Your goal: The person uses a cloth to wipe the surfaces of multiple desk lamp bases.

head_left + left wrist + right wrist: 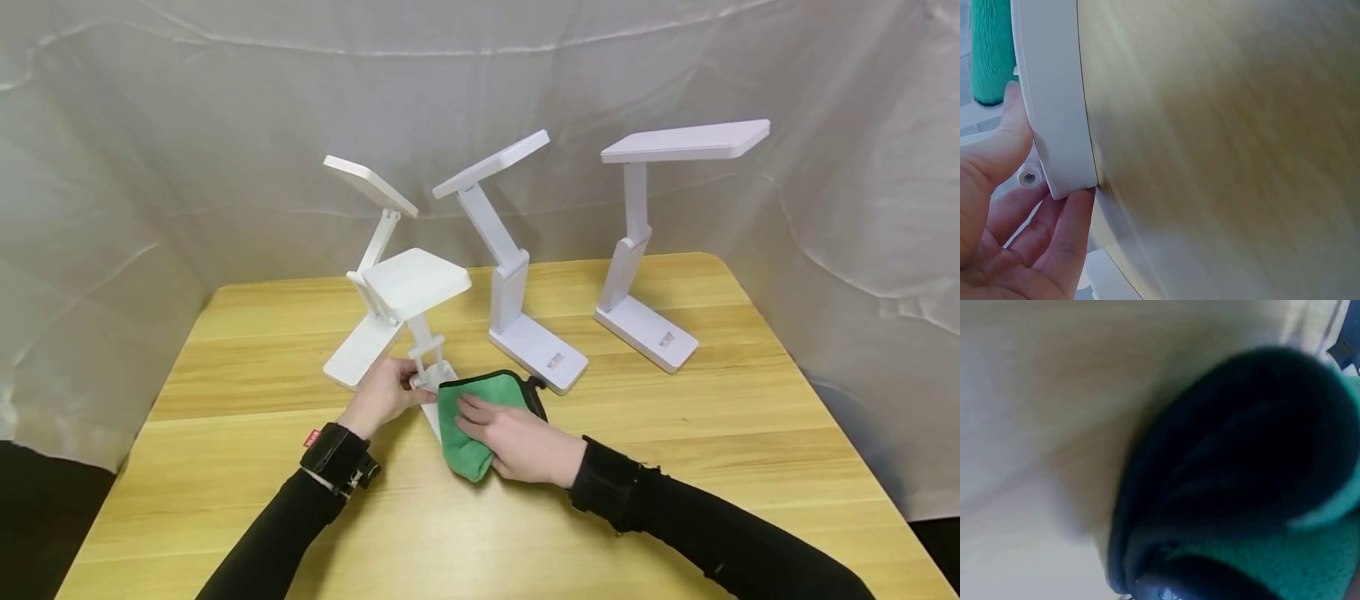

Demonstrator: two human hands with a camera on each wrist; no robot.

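My left hand [381, 397] grips the rear end of the base of the nearest white desk lamp [417, 285]. In the left wrist view, the thumb lies along one edge of that lamp base [1057, 100] and the fingertips wrap its end. Over the front part of the base lies a green cloth [463, 450] with a black edge, held there by my right hand [525, 442]. Its fingers rest bent on top of the cloth; the thumb is hidden. The right wrist view shows mostly the folded cloth [1316, 569] and its dark border, blurred.
Behind the nearest lamp stand three more white desk lamps: one at the left [352, 354], one in the middle [510, 296] and one at the right [645, 329]. All are unfolded on the wooden table [675, 433]. A pale curtain [247, 150] hangs behind and beside it.
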